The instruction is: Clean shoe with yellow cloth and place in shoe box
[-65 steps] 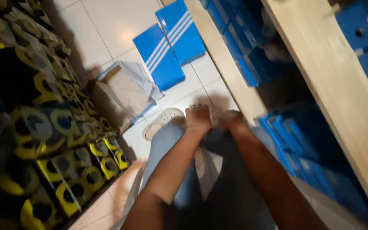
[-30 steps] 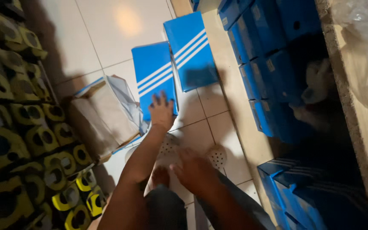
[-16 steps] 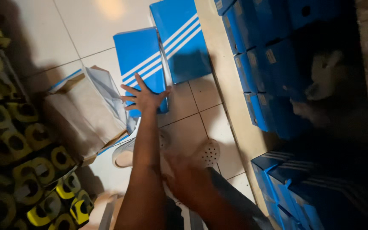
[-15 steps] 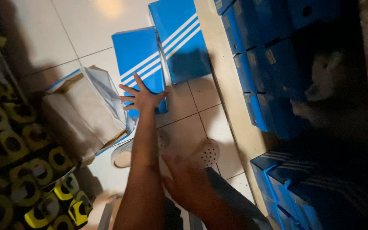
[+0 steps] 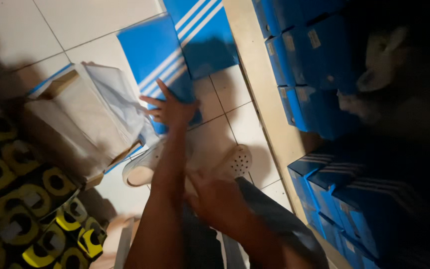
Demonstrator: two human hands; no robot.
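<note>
Head | left hand (image 5: 171, 107) spread on blue lid (image 5: 158, 60) | right hand (image 5: 215, 201) blurred, cannot tell | white shoe (image 5: 225, 159) between hands

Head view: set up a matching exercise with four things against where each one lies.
Things:
1. blue lid
2. open box
3. white shoe
4. stacked blue boxes

Places:
A. on the wooden shelf at right
B. flat on the tiles under the left hand
C. beside the black-and-yellow boxes, lined with paper
D. on the floor just below the open box

Pairs: 1-B, 2-C, 3-D, 4-A
</note>
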